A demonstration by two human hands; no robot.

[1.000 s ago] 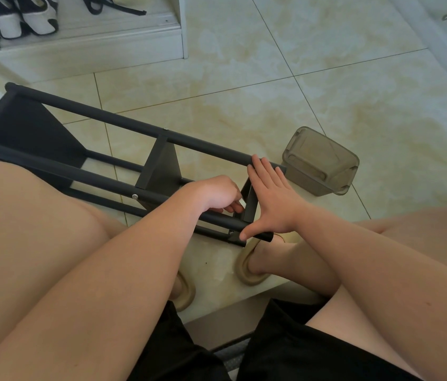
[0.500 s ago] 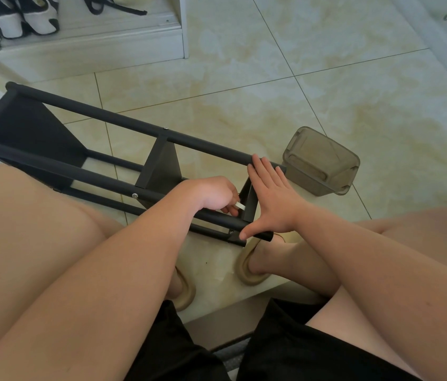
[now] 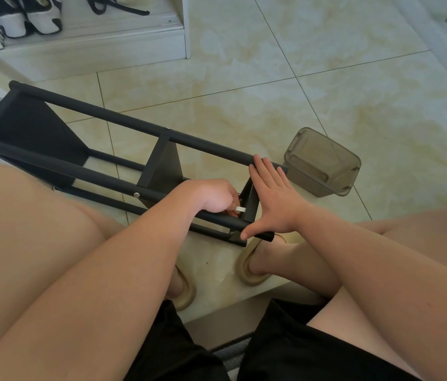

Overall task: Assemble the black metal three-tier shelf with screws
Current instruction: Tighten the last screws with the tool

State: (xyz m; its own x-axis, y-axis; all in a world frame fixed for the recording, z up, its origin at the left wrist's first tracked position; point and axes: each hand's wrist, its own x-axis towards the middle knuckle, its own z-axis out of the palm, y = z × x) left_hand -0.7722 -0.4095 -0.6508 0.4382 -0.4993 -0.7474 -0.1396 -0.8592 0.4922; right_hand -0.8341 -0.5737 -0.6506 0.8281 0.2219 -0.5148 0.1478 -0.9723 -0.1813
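Note:
The black metal shelf (image 3: 123, 125) lies on its side on the tiled floor, its poles running from far left to near right. My left hand (image 3: 214, 198) reaches between the poles near the end tier panel (image 3: 251, 200) and pinches a small silver tool (image 3: 240, 209), its far end hidden by my fingers. My right hand (image 3: 271, 199) lies flat with straight fingers across the shelf's near end, fingertips on the upper pole and thumb pressing the lower pole. A silver screw head (image 3: 136, 194) shows on the lower pole.
A translucent grey plastic box (image 3: 322, 162) stands on the floor just right of the shelf's end. A low white cabinet with shoes (image 3: 28, 16) is at the back left. My bare legs and beige slippers (image 3: 249, 266) sit close under the shelf.
My left hand has turned slightly, and the silver tool now shows below its fingers. My right hand and the shelf have stayed in place.

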